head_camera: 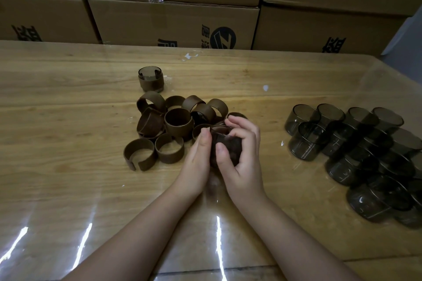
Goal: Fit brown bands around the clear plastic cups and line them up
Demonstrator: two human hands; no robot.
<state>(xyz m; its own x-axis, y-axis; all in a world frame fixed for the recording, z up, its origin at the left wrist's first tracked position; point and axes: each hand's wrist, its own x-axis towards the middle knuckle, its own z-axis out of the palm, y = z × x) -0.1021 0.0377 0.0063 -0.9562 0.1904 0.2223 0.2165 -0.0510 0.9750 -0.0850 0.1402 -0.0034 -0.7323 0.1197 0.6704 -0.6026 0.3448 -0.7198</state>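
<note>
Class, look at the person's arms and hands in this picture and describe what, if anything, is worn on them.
The left forearm and right forearm are bare, and no sleeve reaches into view. The left hand and right hand wear no gloves. No watch, bracelet or ring shows on the visible wrists or fingers. The nails in view look short and unpainted.

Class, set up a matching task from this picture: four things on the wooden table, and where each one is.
1 finished brown-banded plastic cup
2 loose brown band rings
3 bare smoky clear plastic cups
4 cup being banded

A clustered, right side of wooden table
B gripped by left hand and right hand
C alone beyond the pile
D heaped centrally

Pairs: 1-C, 2-D, 3-A, 4-B
</note>
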